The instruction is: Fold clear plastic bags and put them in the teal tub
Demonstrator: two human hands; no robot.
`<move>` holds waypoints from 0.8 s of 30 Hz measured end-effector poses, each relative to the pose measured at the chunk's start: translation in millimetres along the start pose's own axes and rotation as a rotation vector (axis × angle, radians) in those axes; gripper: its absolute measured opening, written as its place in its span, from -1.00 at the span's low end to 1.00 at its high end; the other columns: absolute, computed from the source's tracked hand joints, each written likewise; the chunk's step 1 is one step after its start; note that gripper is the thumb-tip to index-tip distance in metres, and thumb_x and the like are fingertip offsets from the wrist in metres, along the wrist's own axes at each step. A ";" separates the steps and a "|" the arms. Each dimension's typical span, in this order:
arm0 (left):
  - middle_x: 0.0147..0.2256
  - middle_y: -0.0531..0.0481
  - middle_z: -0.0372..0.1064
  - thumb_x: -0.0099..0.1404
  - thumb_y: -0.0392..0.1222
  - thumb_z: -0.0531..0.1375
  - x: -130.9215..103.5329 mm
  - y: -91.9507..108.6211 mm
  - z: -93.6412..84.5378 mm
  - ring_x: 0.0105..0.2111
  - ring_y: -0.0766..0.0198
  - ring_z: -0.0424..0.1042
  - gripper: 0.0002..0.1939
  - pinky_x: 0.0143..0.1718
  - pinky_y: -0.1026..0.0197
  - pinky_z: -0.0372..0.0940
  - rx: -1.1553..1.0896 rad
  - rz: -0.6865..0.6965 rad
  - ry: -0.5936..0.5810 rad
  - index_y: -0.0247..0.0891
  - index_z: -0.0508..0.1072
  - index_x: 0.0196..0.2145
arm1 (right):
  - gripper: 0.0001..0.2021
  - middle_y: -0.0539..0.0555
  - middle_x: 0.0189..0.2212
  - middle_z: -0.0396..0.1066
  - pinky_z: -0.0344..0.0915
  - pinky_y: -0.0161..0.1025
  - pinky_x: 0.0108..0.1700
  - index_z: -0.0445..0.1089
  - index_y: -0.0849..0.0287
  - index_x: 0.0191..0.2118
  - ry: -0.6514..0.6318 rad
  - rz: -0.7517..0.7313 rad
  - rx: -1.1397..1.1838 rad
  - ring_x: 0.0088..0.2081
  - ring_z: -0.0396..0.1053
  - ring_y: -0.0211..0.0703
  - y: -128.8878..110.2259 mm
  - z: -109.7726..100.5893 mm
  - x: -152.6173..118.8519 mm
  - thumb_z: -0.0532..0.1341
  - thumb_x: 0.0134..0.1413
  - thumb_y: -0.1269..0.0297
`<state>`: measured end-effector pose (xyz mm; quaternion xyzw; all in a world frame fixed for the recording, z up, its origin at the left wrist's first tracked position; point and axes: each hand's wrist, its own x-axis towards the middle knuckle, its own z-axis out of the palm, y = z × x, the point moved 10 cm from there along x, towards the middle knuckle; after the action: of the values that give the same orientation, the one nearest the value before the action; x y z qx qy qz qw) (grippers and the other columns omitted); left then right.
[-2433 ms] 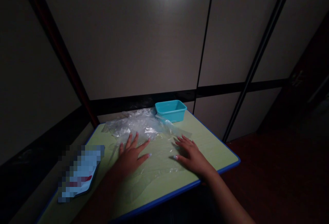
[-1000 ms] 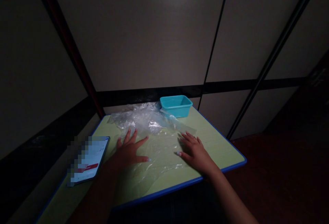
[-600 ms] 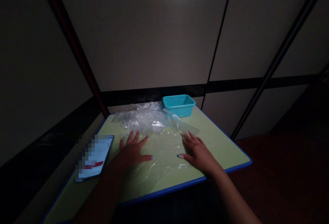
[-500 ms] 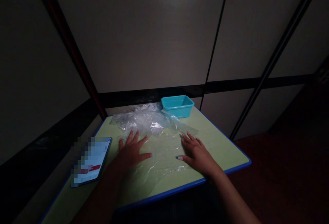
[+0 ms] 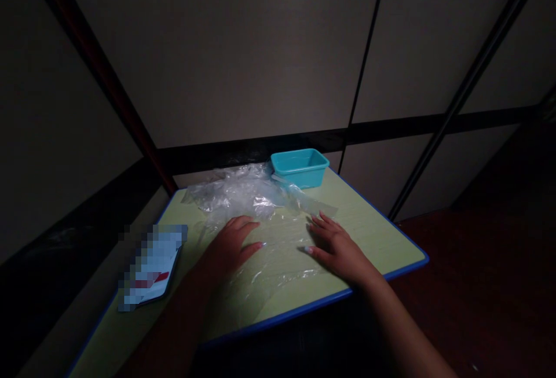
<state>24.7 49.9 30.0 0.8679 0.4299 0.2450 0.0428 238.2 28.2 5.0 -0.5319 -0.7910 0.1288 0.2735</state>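
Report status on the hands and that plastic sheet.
Left hand, right hand: open, palms down over plastic sheet. Sheet: flat between them, crumpled toward the far edge. Nearby: turquoise bin beside the crumple; lit device to the left.

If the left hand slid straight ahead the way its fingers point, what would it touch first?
The left hand would probably meet the crumpled clear plastic first, just ahead; the blue box stands farther off, to the right. Whether the hand rests on the table or hovers is hard to tell.
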 end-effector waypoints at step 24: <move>-0.42 0.05 0.28 0.25 -0.11 0.08 2.5 -29.8 1.7 -0.43 0.26 0.30 -0.74 -0.39 0.26 0.17 -0.144 -0.198 0.007 -0.24 0.37 -0.14 | -0.63 0.17 -0.22 0.47 0.27 0.00 -0.10 0.49 0.17 -0.24 0.354 0.198 0.685 -0.19 0.38 0.02 39.3 -26.0 -2.2 0.24 -0.03 -0.04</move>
<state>5.2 70.7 21.0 0.8151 0.4949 0.2729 0.1276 283.9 39.6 6.1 -0.4976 -0.5878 0.3172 0.5534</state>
